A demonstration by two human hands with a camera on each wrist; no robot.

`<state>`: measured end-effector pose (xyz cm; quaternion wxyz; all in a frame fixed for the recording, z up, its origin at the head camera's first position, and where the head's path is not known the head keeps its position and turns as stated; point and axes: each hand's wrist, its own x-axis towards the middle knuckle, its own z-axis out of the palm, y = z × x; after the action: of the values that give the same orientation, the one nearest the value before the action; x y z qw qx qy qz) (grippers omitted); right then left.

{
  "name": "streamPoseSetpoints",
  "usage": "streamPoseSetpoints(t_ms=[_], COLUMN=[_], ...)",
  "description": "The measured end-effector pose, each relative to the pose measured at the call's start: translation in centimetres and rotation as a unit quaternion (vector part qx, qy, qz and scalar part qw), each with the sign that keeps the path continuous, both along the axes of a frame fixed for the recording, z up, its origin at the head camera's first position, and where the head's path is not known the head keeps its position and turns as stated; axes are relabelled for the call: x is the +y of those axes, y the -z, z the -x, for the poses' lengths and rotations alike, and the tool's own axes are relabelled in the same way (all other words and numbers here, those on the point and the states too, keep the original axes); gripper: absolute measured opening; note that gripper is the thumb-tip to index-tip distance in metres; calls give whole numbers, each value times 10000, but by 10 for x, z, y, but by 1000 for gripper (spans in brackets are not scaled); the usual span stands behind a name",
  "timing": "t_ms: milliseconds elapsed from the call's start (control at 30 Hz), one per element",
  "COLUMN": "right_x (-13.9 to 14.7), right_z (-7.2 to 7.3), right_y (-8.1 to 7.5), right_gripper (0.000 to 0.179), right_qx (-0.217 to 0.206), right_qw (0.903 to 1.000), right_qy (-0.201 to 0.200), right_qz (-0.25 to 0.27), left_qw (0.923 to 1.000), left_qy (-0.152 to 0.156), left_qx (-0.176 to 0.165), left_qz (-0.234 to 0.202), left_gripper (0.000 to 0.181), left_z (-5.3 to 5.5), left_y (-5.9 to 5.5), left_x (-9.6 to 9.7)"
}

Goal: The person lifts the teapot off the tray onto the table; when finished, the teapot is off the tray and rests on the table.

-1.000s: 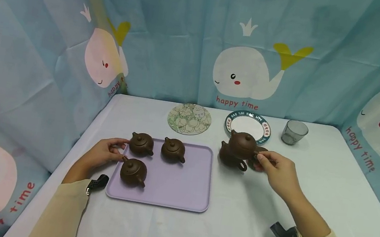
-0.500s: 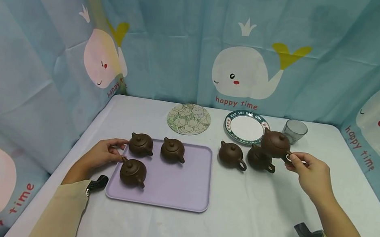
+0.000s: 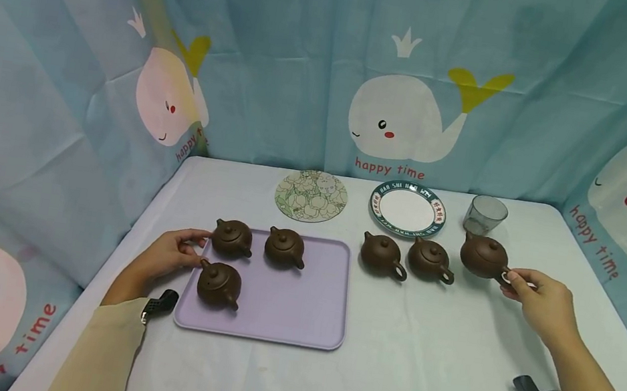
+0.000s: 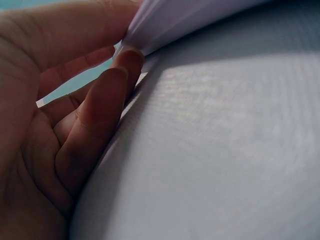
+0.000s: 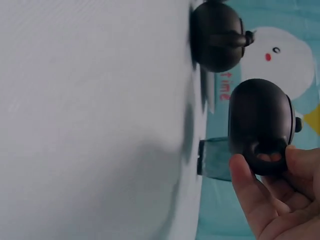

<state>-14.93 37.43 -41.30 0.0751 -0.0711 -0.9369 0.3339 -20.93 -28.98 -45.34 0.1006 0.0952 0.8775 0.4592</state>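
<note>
My right hand [image 3: 546, 308] pinches the handle of a dark brown teapot [image 3: 484, 256], thumb and fingers on the handle. In the right wrist view this teapot [image 5: 262, 112] hangs above the white table, apart from it. To its left, two brown teapots stand on the table, one nearer [image 3: 431, 261] and one farther left [image 3: 381, 255]. My left hand [image 3: 168, 251] grips the left rim of a lilac tray [image 3: 296, 308]; in the left wrist view the fingertips meet the tray edge [image 4: 170, 25]. The tray carries three teapots: back left [image 3: 232, 238], back middle [image 3: 285, 247] and front left [image 3: 219, 285].
At the back of the white table [image 3: 383, 381] lie a round green-patterned mat [image 3: 311, 196] and a green-rimmed plate [image 3: 407, 208]. A clear grey glass [image 3: 485, 214] stands close behind the held teapot. A blue whale-print curtain [image 3: 281, 83] surrounds the table.
My right hand has carried the teapot to the right, past the two standing teapots, and lowered it somewhat. The left hand and the tray have stayed put.
</note>
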Motion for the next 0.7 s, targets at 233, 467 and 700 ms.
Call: streamPoseSetpoints(t_ms=[233, 467, 700], right_x=[7, 10, 10], right_z=[2, 3, 7], right_y=[11, 17, 22], right_gripper=[47, 47, 50], right_qx=[-46, -59, -212], right_qw=[10000, 9999, 9995], right_qy=[-46, -50, -50], right_qz=[14, 150, 250], left_qw=[9999, 9998, 9999], left_qy=[-38, -164, -115], left_qx=[-2, -57, -54], left_qz=[-130, -83, -109], left_gripper=[60, 63, 62], left_z=[10, 17, 17], left_y=[17, 34, 32], left_x=[-10, -18, -18])
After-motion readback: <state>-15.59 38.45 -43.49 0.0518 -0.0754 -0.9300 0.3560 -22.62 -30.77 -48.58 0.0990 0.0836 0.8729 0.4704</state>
